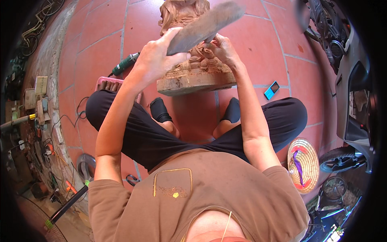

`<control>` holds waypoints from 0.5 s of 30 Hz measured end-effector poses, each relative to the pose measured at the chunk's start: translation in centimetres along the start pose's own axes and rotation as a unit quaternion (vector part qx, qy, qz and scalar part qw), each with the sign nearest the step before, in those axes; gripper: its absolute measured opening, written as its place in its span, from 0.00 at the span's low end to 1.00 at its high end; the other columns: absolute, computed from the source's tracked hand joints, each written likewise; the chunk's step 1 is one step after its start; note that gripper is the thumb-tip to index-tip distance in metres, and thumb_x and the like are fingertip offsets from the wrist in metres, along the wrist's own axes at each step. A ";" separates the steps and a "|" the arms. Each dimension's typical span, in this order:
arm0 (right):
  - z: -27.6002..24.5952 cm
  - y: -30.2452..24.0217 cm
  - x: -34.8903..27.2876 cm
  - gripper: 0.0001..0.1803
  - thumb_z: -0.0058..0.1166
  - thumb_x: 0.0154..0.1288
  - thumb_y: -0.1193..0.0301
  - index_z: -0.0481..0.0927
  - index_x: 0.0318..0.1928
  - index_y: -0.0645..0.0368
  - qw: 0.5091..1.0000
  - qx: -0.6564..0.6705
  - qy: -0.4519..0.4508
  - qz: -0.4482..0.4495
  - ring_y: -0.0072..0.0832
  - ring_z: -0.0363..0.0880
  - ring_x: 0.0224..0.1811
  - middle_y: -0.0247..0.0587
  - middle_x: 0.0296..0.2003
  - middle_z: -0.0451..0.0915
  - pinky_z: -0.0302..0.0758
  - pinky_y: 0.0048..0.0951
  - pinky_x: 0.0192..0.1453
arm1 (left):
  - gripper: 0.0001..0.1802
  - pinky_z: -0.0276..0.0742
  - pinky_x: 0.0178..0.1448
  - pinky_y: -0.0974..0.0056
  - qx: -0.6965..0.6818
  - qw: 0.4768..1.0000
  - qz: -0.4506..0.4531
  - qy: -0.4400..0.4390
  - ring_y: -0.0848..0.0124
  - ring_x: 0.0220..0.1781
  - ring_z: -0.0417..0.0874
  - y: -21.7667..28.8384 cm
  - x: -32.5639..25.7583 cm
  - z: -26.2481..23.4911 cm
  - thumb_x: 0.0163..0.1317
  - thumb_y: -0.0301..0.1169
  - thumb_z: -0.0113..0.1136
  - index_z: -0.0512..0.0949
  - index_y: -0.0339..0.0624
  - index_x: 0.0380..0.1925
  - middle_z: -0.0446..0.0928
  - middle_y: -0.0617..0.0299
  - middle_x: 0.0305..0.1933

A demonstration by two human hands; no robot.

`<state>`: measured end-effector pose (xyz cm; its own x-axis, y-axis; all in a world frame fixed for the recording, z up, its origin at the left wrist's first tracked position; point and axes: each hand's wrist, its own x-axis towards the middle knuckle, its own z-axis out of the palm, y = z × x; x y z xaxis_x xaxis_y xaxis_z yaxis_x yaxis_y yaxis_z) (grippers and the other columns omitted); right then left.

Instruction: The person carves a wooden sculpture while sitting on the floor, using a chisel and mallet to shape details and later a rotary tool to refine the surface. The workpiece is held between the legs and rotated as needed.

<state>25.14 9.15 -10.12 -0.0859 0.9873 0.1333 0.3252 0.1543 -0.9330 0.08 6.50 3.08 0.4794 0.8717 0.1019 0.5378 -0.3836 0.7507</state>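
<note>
- Carving [197, 69]: reddish-brown, deeply cut, rough thick base — on the tiled floor [258, 48], well in from its left edge.
- Left hand [155, 56]: clamped on a grey-brown, round-ended board [203, 28].
- Right hand [226, 50]: fingers bent — grip, cannot tell.
- Shirt [229, 185]: gold-framed lettering.

Red tiled floor with pale joints, carrying a carving, tools, a phone and a hat.
On the glossy red square-tiled floor [258, 50] stands a brown carved wooden piece with a thick rounded base [193, 83]; left of it lie a green-and-black cylindrical power tool [124, 64] and a pink plastic basket [109, 78] of brown-handled tools, right a small bright-blue keypad phone [271, 90], and nearer the body, a ringed straw-coloured conical hat [308, 161].
</note>
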 end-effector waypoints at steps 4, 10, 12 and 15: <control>0.1 -0.9 -0.1 0.09 0.62 0.69 0.77 0.80 0.47 0.57 0.997 0.074 -0.010 0.032 0.16 0.77 0.36 0.29 0.34 0.79 0.82 0.24 0.39 | 0.38 0.79 0.57 0.51 0.064 0.998 0.006 0.002 0.46 0.51 0.87 0.6 0.3 -0.3 0.58 0.43 0.71 0.70 0.42 0.66 0.84 0.39 0.48; 0.1 -1.1 -0.2 0.07 0.61 0.69 0.77 0.79 0.46 0.56 1.000 0.025 -0.013 0.015 0.16 0.74 0.34 0.28 0.34 0.77 0.82 0.24 0.37 | 0.36 0.80 0.54 0.48 0.065 0.997 0.038 0.028 0.43 0.50 0.86 0.8 0.4 0.4 0.58 0.43 0.71 0.70 0.46 0.65 0.84 0.39 0.46; -0.2 -0.8 -0.1 0.07 0.61 0.69 0.77 0.79 0.45 0.57 0.998 -0.059 -0.008 -0.007 0.16 0.74 0.34 0.28 0.33 0.77 0.82 0.25 0.36 | 0.36 0.80 0.54 0.48 0.121 0.992 0.037 0.013 0.43 0.49 0.86 0.8 0.5 0.3 0.58 0.42 0.71 0.70 0.48 0.65 0.84 0.39 0.45; -0.1 -1.5 -0.4 0.06 0.62 0.68 0.76 0.79 0.43 0.58 0.999 0.006 -0.002 0.050 0.18 0.75 0.33 0.31 0.33 0.78 0.79 0.26 0.36 | 0.35 0.80 0.53 0.48 0.088 0.994 0.061 0.022 0.43 0.49 0.86 1.0 0.4 0.2 0.58 0.41 0.71 0.70 0.51 0.66 0.84 0.39 0.45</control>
<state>24.78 8.54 -8.79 -0.0579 0.9976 0.0369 0.3213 0.0537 -0.9454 0.95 6.41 3.69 0.5199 0.8262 0.2170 0.5916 -0.5315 0.6063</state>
